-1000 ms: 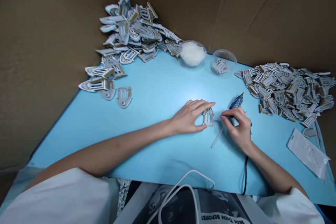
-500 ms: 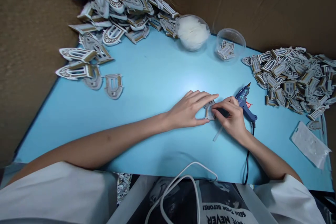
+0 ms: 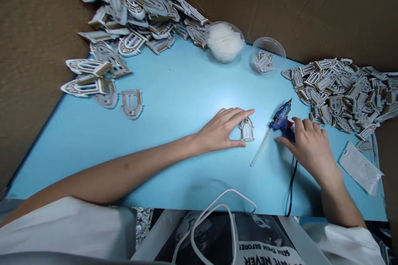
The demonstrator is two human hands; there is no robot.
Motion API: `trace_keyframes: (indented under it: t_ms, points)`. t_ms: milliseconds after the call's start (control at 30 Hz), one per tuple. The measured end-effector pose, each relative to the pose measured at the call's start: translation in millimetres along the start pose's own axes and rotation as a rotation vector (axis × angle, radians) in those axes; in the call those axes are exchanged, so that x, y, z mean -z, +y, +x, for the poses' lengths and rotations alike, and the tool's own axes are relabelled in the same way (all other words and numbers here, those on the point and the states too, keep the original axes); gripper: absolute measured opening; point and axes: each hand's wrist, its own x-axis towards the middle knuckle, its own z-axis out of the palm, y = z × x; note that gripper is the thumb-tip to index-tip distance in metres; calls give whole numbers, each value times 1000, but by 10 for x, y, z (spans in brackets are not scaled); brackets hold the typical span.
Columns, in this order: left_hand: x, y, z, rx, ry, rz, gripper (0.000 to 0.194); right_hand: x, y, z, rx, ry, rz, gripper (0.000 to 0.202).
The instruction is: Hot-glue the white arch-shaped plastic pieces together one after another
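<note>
Near the middle of the blue tabletop (image 3: 183,91), the miniature arched window frame (image 3: 247,129) lies between the widely spread thumb and forefinger of the left hand (image 3: 217,131). Steady it by the edges only. The right hand (image 3: 314,147) is at the handle of the hot glue gun (image 3: 282,116), thumb and forefinger apart; contact cannot be told. Grasp from behind, clear of the nozzle, and keep the glue stick (image 3: 261,147) off the frame. Cardboard walls (image 3: 295,8) border the surface; 2 heaps of window frames (image 3: 345,91) flank 2 clear plastic tubs (image 3: 269,39)
</note>
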Motion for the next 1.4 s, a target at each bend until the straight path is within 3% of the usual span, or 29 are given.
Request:
trace_keyframes:
  t_ms: [67,167,267,333,400,600,767,967,1200,1400]
  points:
    - [19,2,0,5,1,-30,88,-85,138,-61,-23,-28,8,48]
    - [40,-15,-2,-21,-3,-60,73,-265,220,-92,-50,10,223,45]
    - [28,-52,-2,-33,5,-44,55,-334,231,-112,-130,65,675,49]
    - [3,-74,0,-22,22,-24,43,-308,228,-124,-173,55,1051,55]
    - [-24,-84,3,-10,42,-16,36,-266,219,-111,-190,17,1277,58]
    - [-18,-24,4,60,172,-55,26,-317,139,112,-96,-180,1170,53]
    - [51,29,3,62,292,-169,23,-417,67,214,22,-159,1097,61]
    - [37,-10,1,49,234,-79,26,-409,53,191,115,-185,879,56]
    - [21,-43,0,23,238,-79,25,-455,-8,137,20,-226,949,49]
    - [20,-53,3,-19,269,-80,27,-432,-14,150,-6,-261,1009,57]
